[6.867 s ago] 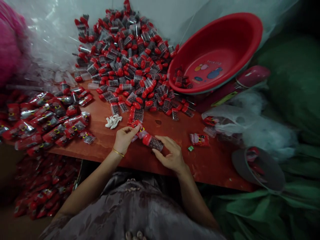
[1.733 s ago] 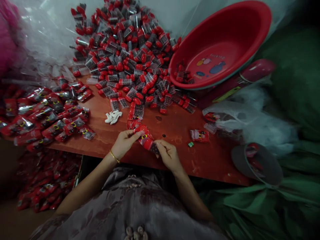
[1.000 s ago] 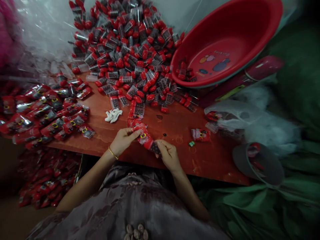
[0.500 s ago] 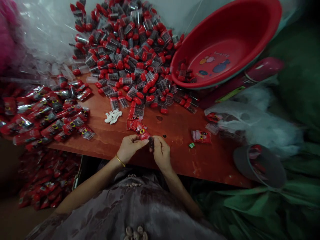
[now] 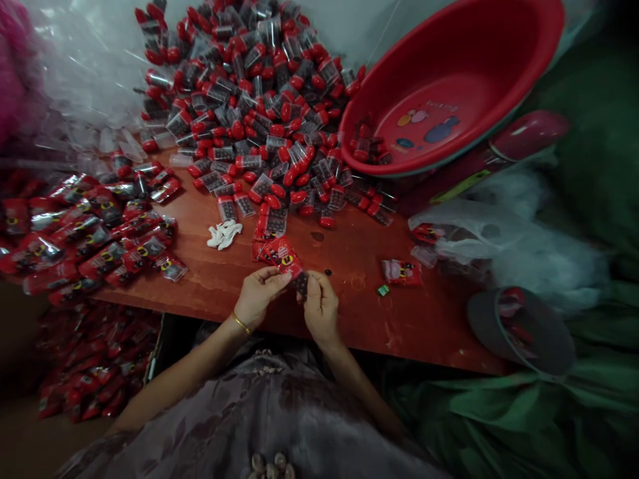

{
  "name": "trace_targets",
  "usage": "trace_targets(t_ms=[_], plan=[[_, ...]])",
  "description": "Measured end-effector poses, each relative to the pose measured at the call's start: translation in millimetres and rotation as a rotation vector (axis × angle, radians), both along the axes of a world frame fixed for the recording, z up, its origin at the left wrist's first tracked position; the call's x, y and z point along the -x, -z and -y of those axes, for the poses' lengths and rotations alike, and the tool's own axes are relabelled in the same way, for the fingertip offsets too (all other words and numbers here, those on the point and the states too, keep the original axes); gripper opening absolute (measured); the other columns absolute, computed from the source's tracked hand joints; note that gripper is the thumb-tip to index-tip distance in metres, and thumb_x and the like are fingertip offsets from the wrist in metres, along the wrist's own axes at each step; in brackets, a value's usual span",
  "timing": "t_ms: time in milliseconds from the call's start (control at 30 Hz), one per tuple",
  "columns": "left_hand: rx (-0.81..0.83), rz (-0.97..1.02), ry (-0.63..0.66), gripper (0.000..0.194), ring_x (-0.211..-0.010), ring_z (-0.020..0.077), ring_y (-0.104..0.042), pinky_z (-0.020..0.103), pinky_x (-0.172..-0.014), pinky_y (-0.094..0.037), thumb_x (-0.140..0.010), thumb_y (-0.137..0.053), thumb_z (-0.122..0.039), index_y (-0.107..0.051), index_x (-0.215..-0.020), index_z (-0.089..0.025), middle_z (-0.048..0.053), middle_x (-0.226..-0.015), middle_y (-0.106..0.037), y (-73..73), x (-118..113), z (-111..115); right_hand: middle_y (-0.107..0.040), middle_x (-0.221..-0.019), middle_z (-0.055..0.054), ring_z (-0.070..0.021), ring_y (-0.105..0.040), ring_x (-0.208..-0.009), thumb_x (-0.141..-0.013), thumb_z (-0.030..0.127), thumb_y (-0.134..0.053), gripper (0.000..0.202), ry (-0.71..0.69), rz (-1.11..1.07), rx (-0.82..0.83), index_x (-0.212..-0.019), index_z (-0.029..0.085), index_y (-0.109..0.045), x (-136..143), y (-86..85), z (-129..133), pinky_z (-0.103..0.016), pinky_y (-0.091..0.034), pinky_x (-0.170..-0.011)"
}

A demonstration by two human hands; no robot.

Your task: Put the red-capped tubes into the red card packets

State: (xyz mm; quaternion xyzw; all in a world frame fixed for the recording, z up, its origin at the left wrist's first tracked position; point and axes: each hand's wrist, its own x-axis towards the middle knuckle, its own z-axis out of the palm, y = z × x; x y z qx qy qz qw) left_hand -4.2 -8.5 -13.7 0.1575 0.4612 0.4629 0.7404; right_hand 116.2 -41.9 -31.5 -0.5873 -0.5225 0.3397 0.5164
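Note:
Near the table's front edge, my left hand [image 5: 258,297] pinches a small red printed packet [image 5: 284,255] between thumb and fingers. My right hand [image 5: 322,309] is closed on a small clear tube with dark contents [image 5: 300,283], which meets the packet's lower end. Whether the tube is inside the packet's mouth or just against it, I cannot tell. Just beyond my hands, a red-capped clear tube [image 5: 276,222] lies on more red wrapping. A crumpled white piece [image 5: 224,234] rests to the left of it.
A big pile of red-capped tubes [image 5: 259,120] covers the table's back. Filled red packets [image 5: 100,233] are heaped at left, with more below the table. A red basin [image 5: 449,93] leans at back right. At right are a packet [image 5: 402,272], plastic bags [image 5: 539,246] and a grey bin [image 5: 482,326].
The red packet between my hands shows more of its printed face, and more of the dark tube is visible. Both hands have hardly moved.

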Motion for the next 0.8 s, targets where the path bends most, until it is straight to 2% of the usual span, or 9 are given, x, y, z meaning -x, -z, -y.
trace_targets(t_ms=[100, 233, 400, 500, 600, 700, 800], plan=[[-0.063, -0.019, 0.014, 0.043, -0.062, 0.0098, -0.060, 0.023, -0.065, -0.048, -0.042, -0.087, -0.030, -0.066, -0.074, -0.012, 0.002, -0.070, -0.069, 0.8, 0.2, 0.4, -0.053, -0.064, 0.002, -0.0113, -0.050, -0.055, -0.093, 0.037, -0.035, 0.024, 0.001, 0.010, -0.012, -0.092, 0.020, -0.052, 2.9, 1.7, 0.7, -0.024, -0.042, -0.055], [-0.115, -0.030, 0.070, 0.039, -0.058, 0.0098, -0.057, 0.023, -0.059, -0.046, -0.053, -0.080, -0.043, -0.066, -0.071, -0.012, 0.001, -0.064, -0.066, -0.5, -1.1, -1.3, -0.054, -0.063, 0.002, -0.0122, -0.051, -0.056, -0.093, 0.037, -0.033, 0.024, -0.049, 0.003, 0.020, -0.089, 0.021, -0.051, 8.0, -1.4, -0.9, -0.025, -0.043, -0.056], [-0.151, -0.040, 0.079, 0.041, -0.052, 0.0069, -0.052, 0.020, -0.052, -0.043, -0.052, -0.081, -0.041, -0.068, -0.077, -0.012, -0.002, -0.061, -0.064, -0.9, -8.4, 0.1, -0.053, -0.068, 0.002, -0.0113, -0.051, -0.058, -0.091, 0.043, -0.036, 0.024, 0.008, -0.005, 0.091, -0.085, 0.022, -0.047, 12.2, -5.6, -10.0, -0.023, -0.043, -0.054], [-0.149, -0.048, 0.067, 0.038, -0.047, 0.0064, -0.049, 0.020, -0.047, -0.040, -0.055, -0.079, -0.043, -0.067, -0.073, -0.012, -0.003, -0.056, -0.059, -3.2, -5.5, -2.6, -0.051, -0.067, 0.005, -0.0086, -0.048, -0.048, -0.090, 0.048, -0.037, 0.025, -0.132, -0.184, 0.182, -0.089, 0.023, -0.044, 11.0, -8.5, -12.9, -0.021, -0.041, -0.045], [-0.141, -0.073, 0.023, 0.038, -0.048, 0.0057, -0.049, 0.019, -0.046, -0.037, -0.054, -0.080, -0.042, -0.066, -0.071, -0.011, -0.001, -0.060, -0.062, -5.1, 2.3, -6.6, -0.056, -0.071, 0.006, -0.0062, -0.049, -0.042, -0.087, 0.049, -0.045, 0.027, -0.264, -0.327, 0.200, -0.095, 0.023, -0.043, 8.6, -9.9, -12.6, -0.020, -0.042, -0.043], [-0.145, -0.041, 0.100, 0.038, -0.047, 0.0066, -0.050, 0.020, -0.046, -0.038, -0.055, -0.080, -0.041, -0.066, -0.072, -0.011, 0.000, -0.058, -0.061, -3.7, 7.1, -5.7, -0.057, -0.062, 0.008, -0.0063, -0.051, -0.039, -0.082, 0.048, -0.052, 0.028, -0.273, -0.354, 0.205, -0.090, 0.023, -0.042, 8.5, -7.2, -14.8, -0.019, -0.042, -0.043], [-0.135, 0.041, 0.144, 0.037, -0.048, 0.0089, -0.052, 0.023, -0.051, -0.044, -0.056, -0.080, -0.041, -0.065, -0.072, -0.011, -0.001, -0.055, -0.060, -1.2, 10.4, -3.1, -0.053, -0.051, 0.010, -0.0075, -0.047, -0.037, -0.079, 0.048, -0.056, 0.029, -0.272, -0.324, 0.247, -0.082, 0.023, -0.041, 11.4, -3.5, -23.2, -0.018, -0.038, -0.038]])
